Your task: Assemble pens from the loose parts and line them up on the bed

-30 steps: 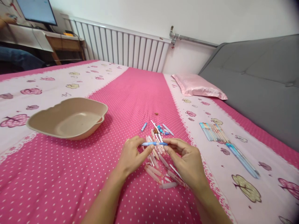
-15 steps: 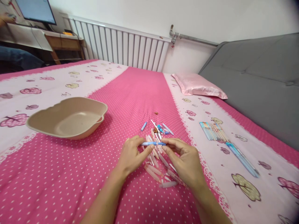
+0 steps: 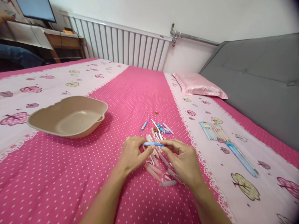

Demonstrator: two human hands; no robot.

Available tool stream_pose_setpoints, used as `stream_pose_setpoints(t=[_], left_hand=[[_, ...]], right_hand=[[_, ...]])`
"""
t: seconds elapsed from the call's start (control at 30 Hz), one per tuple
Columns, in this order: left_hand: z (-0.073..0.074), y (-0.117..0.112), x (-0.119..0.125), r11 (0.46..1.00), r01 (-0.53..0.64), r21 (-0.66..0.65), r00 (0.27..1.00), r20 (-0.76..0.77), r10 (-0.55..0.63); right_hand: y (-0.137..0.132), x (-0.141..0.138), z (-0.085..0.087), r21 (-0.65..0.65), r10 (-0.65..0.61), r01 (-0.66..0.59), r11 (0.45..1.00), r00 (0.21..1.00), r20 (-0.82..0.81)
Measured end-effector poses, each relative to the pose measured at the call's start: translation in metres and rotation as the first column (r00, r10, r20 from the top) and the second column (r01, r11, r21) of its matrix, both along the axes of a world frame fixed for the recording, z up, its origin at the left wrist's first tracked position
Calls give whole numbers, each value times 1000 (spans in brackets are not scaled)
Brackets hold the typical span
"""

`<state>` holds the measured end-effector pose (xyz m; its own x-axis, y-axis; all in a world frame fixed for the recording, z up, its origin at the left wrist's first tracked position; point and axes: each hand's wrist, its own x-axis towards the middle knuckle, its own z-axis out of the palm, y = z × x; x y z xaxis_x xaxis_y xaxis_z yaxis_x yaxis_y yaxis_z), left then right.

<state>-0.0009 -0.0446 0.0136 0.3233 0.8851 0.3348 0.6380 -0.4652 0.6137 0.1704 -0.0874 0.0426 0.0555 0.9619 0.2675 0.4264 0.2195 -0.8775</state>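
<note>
A blue pen (image 3: 151,144) lies crosswise between my two hands, above a loose pile of pen parts. My left hand (image 3: 133,154) is closed on its paler left end, thumb along the near side. At the darker blue right end, my right hand (image 3: 183,158) pinches it between thumb and fingers. Under and around the hands are several pale pink pen barrels (image 3: 154,169) and thin white pieces. Just beyond sit small blue pieces (image 3: 160,127), a lilac pen part (image 3: 168,128) and a short blue pen part (image 3: 144,125).
A beige plastic basin (image 3: 67,133) stands on the bed to the left. Assembled-looking pens (image 3: 212,132) lie in a row at the right, with several blue ones (image 3: 243,160) nearer. Farther back are a pink pillow (image 3: 198,84), a radiator (image 3: 116,43) and another person's hand (image 3: 7,16) by a monitor.
My right hand has shifted very slightly left along with the pen's blue end. The pen stays held between both hands, and the pile looks the same.
</note>
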Motion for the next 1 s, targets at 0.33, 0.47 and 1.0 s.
stream_pose_setpoints(t=[0.33, 0.47, 1.0], left_hand=[[0, -1, 0, 998, 55, -37, 998, -27, -56], [0, -1, 1, 997, 65, -35, 998, -6, -65], [2, -4, 6, 979, -14, 203, 999, 33, 7]], right_hand=[[0, 3, 3, 120, 47, -66, 991, 987, 154], [-1, 4, 4, 81, 47, -58, 995, 991, 125], [1, 9, 3, -235, 27, -71, 969, 982, -186]])
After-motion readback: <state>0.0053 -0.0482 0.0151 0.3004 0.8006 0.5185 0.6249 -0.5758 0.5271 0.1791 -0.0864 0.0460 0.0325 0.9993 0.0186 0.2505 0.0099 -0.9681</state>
